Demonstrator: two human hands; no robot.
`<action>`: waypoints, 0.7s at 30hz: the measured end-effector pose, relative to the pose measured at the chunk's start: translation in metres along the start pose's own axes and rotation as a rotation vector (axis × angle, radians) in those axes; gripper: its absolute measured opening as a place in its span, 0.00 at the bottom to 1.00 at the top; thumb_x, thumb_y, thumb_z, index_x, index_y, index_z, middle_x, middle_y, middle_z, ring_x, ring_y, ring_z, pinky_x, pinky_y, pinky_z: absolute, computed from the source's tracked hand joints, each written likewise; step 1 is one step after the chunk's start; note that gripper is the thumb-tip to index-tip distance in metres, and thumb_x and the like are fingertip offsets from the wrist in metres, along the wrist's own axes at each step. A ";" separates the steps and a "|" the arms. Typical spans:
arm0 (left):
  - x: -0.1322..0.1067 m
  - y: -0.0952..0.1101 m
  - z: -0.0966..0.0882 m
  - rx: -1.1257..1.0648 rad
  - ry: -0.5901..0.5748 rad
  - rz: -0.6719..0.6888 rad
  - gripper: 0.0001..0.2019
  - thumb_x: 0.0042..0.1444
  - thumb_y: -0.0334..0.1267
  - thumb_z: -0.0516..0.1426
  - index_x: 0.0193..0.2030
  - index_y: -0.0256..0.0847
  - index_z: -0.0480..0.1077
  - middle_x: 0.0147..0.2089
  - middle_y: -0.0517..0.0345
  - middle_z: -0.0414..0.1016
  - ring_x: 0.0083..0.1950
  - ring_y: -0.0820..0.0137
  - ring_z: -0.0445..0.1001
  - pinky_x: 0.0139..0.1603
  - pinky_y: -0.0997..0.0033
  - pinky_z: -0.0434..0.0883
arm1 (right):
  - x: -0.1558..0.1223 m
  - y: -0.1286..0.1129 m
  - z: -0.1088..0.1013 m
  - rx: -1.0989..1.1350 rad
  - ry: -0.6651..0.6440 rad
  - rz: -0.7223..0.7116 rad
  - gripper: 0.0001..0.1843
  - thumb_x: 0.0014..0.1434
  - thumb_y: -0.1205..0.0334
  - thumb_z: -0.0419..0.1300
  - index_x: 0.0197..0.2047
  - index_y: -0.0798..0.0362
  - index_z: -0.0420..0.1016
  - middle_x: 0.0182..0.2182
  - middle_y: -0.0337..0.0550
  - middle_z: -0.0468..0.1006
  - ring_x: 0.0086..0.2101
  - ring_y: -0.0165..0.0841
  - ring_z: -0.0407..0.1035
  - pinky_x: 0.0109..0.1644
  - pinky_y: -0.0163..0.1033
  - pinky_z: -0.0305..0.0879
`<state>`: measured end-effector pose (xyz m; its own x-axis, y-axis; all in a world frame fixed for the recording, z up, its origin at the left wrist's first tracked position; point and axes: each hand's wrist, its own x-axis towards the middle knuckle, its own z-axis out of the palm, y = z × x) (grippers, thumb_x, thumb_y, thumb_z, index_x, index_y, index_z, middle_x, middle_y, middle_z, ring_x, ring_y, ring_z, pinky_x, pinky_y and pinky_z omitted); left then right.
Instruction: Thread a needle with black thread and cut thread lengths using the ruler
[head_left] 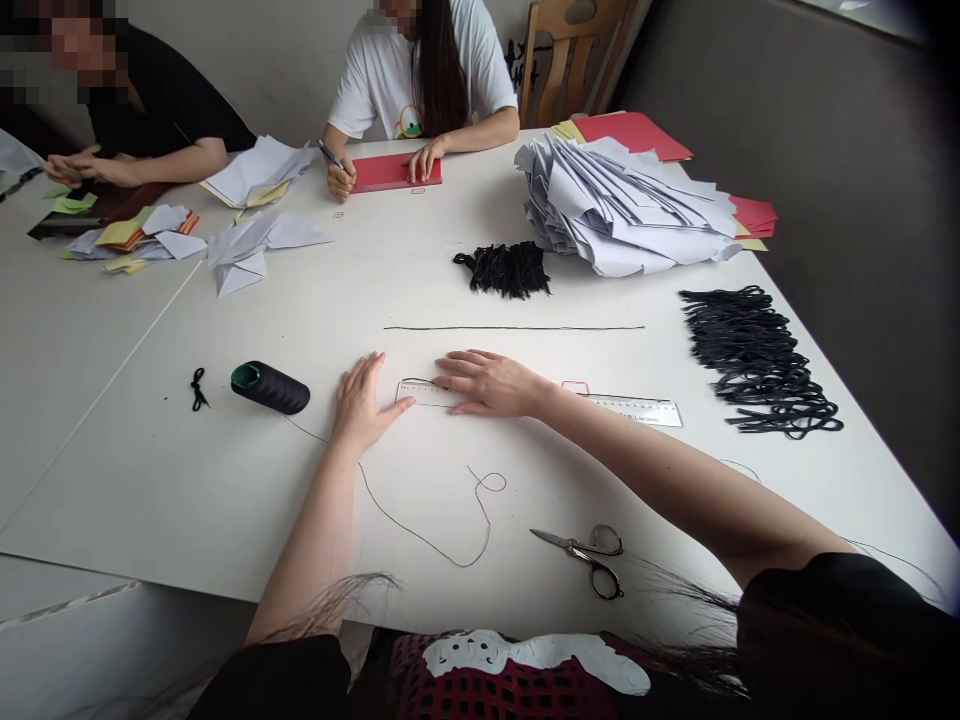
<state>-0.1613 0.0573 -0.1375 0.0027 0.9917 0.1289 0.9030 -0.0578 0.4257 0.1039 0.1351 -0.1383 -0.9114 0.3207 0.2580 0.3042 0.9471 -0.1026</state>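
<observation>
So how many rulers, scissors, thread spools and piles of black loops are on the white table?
ruler: 1
scissors: 1
thread spool: 1
piles of black loops: 2
Total: 5

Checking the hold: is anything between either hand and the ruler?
Nothing visible. The left hand touches the ruler at its left end with the thumb; the right hand lies flat on it. A thread loops on the table nearer the person.
</observation>
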 end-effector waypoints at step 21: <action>0.001 0.003 -0.001 0.023 -0.013 -0.008 0.33 0.56 0.51 0.62 0.66 0.45 0.60 0.73 0.48 0.55 0.75 0.54 0.49 0.73 0.47 0.45 | 0.004 0.001 -0.004 -0.052 -0.012 -0.013 0.33 0.68 0.40 0.46 0.64 0.54 0.66 0.63 0.54 0.67 0.59 0.48 0.62 0.59 0.54 0.65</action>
<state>-0.1594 0.0580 -0.1352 0.0006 0.9935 0.1141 0.9125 -0.0472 0.4062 0.1013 0.1375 -0.1330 -0.9185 0.3086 0.2473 0.3061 0.9507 -0.0493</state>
